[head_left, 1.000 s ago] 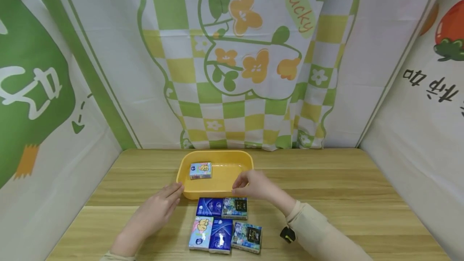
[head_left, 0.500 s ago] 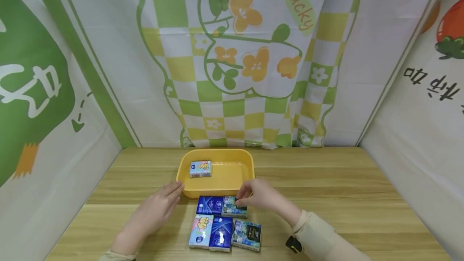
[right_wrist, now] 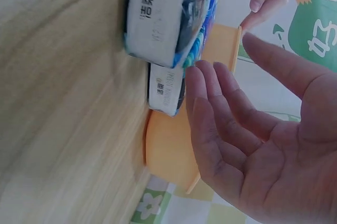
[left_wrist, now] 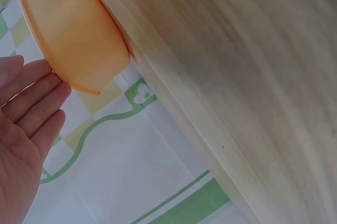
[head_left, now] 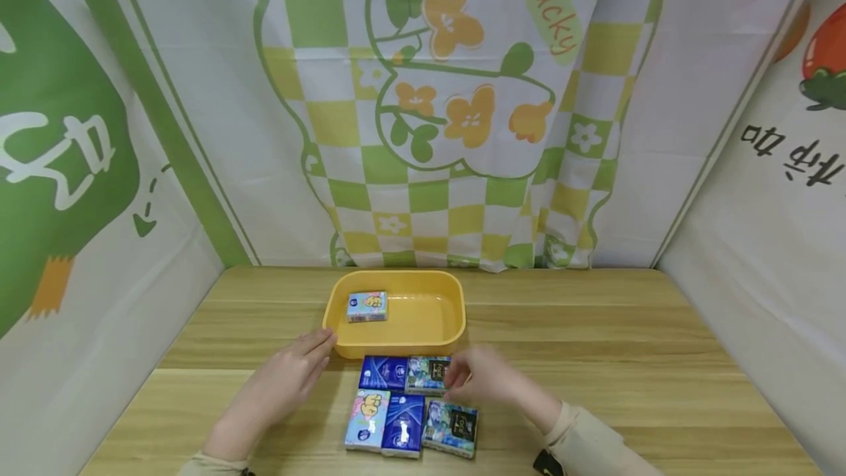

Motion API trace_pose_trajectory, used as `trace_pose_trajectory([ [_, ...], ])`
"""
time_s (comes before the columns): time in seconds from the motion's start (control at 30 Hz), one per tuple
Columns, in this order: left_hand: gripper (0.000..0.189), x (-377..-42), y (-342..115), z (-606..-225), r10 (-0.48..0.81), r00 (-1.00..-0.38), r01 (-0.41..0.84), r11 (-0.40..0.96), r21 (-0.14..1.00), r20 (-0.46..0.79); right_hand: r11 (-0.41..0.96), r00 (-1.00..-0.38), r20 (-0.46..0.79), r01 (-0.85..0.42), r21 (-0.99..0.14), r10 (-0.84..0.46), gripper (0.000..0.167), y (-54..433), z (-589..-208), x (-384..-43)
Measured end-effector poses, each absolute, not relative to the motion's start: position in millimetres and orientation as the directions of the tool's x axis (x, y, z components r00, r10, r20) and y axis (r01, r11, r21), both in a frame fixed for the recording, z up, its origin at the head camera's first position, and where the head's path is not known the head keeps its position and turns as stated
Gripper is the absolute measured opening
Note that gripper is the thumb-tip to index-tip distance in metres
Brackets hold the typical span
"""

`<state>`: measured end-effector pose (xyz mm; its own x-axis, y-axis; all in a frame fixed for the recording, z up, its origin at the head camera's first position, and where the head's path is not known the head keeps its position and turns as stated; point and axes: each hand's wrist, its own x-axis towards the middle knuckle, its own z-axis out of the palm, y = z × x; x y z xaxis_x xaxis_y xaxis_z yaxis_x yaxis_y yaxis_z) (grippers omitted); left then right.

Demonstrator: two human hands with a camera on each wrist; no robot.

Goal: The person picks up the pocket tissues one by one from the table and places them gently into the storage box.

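Observation:
My left hand [head_left: 288,379] rests its straight fingertips on the front left rim of a yellow plastic tray [head_left: 423,318]. Inside the tray, at its left, lies a light blue and pink tissue pack [head_left: 367,306]. My right hand [head_left: 489,379] hovers at the right of the packs in front of the tray, with loosely bent fingers and nothing between them. Its fingertips overlap the edge of a blue-green floral tissue pack [head_left: 423,374] in the head view. Nearer me lies another floral pack [head_left: 451,428]. In the right wrist view, the thumb stands apart from the fingers.
A dark blue tissue pack [head_left: 383,373] lies beside the far floral pack. In the near row are a light blue and pink pack [head_left: 367,419] and a second dark blue pack [head_left: 402,424]. The wooden table [head_left: 595,329] ends at a printed curtain [head_left: 463,197].
My right hand has moved from the tray's front right rim back toward me and slightly right, over the floral packs. The left hand stays at the tray's rim.

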<state>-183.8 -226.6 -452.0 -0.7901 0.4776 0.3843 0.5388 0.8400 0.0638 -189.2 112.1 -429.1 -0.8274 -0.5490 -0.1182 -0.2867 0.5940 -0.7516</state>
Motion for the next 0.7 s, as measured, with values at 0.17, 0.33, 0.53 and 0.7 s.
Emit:
trace_pose_trajectory([
  [0.17, 0.037, -185.1, -226.6, -451.9, 0.482, -0.788, 0.541, 0.839, 0.056, 0.382, 0.612, -0.812, -0.163, -0.273, -0.742, -0.56, 0.024, 113.8, -432.4, -185.4],
  [0.33, 0.037, -185.4, -226.9, -451.9, 0.486, -0.784, 0.545, 0.837, 0.055, 0.386, 0.651, -0.802, -0.212, -0.265, -0.712, -0.559, 0.027, 113.4, -431.6, -180.2],
  [0.53, 0.037, -185.1, -227.0, -451.5, 0.487, -0.783, 0.547, 0.835, 0.056, 0.387, 0.703, -0.797, -0.246, -0.285, -0.652, -0.552, 0.033, 114.4, -433.8, -177.1],
  [0.7, 0.037, -184.7, -227.4, -451.3, 0.491, -0.779, 0.551, 0.833, 0.051, 0.39, 0.713, -0.792, -0.26, -0.288, -0.639, -0.553, 0.032, 114.9, -436.7, -177.7],
])
